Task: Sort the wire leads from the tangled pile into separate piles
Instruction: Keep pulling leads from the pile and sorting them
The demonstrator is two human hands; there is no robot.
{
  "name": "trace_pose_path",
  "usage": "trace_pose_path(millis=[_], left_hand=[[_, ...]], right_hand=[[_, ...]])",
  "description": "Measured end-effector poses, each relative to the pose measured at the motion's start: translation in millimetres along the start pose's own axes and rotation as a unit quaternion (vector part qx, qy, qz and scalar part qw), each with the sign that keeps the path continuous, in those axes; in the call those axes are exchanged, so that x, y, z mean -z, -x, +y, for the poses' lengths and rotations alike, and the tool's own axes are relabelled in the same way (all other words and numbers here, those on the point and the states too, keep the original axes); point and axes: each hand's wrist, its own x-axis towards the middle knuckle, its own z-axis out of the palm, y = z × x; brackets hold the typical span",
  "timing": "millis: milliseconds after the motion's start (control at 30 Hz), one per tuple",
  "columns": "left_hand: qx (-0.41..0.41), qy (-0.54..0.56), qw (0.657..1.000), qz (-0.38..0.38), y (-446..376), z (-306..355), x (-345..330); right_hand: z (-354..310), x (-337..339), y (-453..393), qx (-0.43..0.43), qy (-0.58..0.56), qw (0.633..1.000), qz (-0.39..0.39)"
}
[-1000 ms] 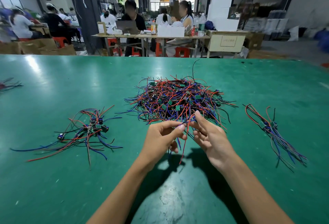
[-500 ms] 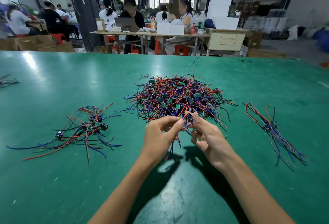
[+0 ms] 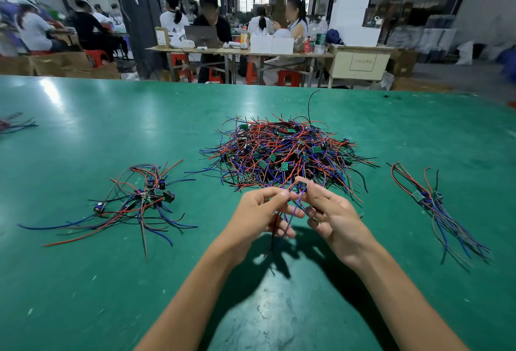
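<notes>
Left hand: the left hand [image 3: 258,212] is raised just in front of the tangled pile, thumb and forefinger pinching a wire lead [image 3: 290,218] near its top.
Right hand: the right hand [image 3: 333,218] faces it, fingertips meeting the same lead at its small module end — fingers curled round it, the two hands almost touching.
Held lead: blue, red and black strands hang down between the hands, clear of the green table [image 3: 83,294].
Tangled pile: the tangled pile [image 3: 282,152] of red, blue and black leads with small green circuit boards lies at the table's middle, just beyond the fingertips; one black strand sticks up from its far side.
Left pile: a loose left pile [image 3: 139,202] of leads lies well apart to the left, strands fanned toward the near edge.
Right pile: a narrower right pile [image 3: 431,205] lies to the right — strands roughly aligned, running toward the near right.
Far left edge: a few more wires [image 3: 16,124], partly cut off.
</notes>
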Motion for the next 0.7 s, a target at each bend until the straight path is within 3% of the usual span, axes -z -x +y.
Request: trace_pose_path(millis=[133,233,300,367,433,500,567,633,700], left_hand=[[-0.027,0.057,0.996,0.065,-8,4,17],[-0.084,0.096,0.977,0.173,-10,11,46],[-0.142,0.062,0.940,0.303,-9,15,71],[-0.174,-0.052,0.879,0.442,-5,12,97],[-0.131,-0.219,0.819,0.513,0,5,118],[-0.031,-0.367,0.778,0.509,1,-4,127],[0.049,-0.436,0.749,0.496,2,-7,122],[0.062,-0.461,0.737,0.491,2,-8,109],[0.011,-0.474,0.738,0.480,-1,-6,92]], right_hand=[[0,1,-1,0.053,0.102,0.993,0.023],[4,11,-6,0.161,0.271,0.943,0.105],[8,17,-11,0.201,0.415,0.874,0.153],[16,18,-14,0.192,0.518,0.819,0.156],[25,14,-16,0.167,0.579,0.784,0.148],[34,5,-21,0.145,0.634,0.739,0.173],[39,-6,-28,0.133,0.663,0.706,0.211],[42,-15,-32,0.141,0.668,0.699,0.213],[43,-18,-33,0.152,0.661,0.708,0.200]])
